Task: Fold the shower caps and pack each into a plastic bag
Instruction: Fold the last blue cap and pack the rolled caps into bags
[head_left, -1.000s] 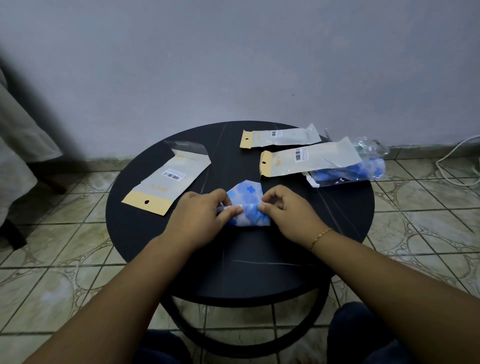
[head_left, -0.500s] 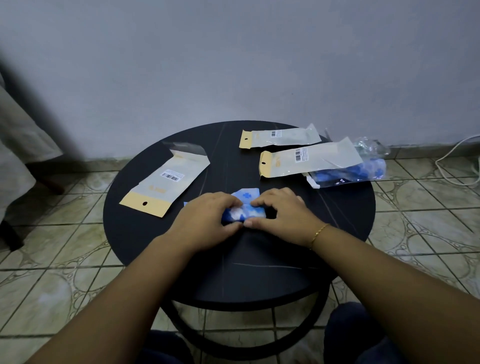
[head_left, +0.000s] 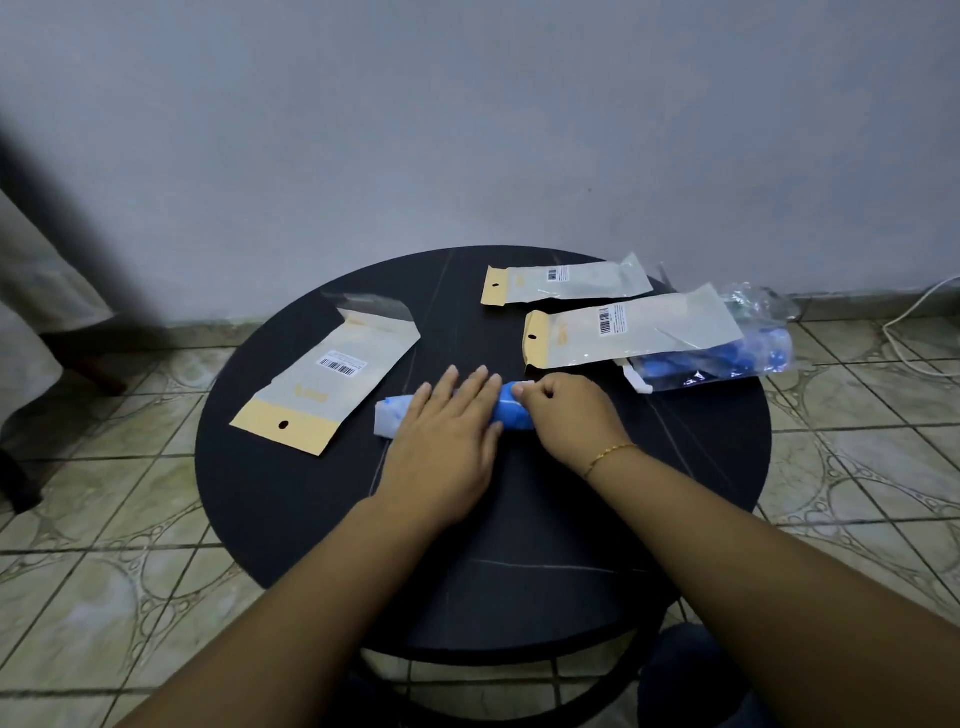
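A blue and white shower cap (head_left: 511, 410) lies folded into a narrow strip at the middle of the round black table (head_left: 291, 499). My left hand (head_left: 447, 436) presses flat on the strip with straight fingers, and the strip's pale left end sticks out past it. My right hand (head_left: 566, 415) has its fingers curled and pinches the strip's right end. An open plastic bag (head_left: 332, 374) with a tan header lies to the left of the hands.
Two more flat bags (head_left: 566, 283) (head_left: 634, 332) lie at the back right. A clear packet of blue caps (head_left: 727, 358) rests at the table's right edge, partly under one bag. The wall stands behind, and a white cable (head_left: 914, 322) lies on the tiled floor.
The cap went from a broad folded shape to a narrow strip. My left hand flattened on top of it, while my right hand shifted to pinch its right end.
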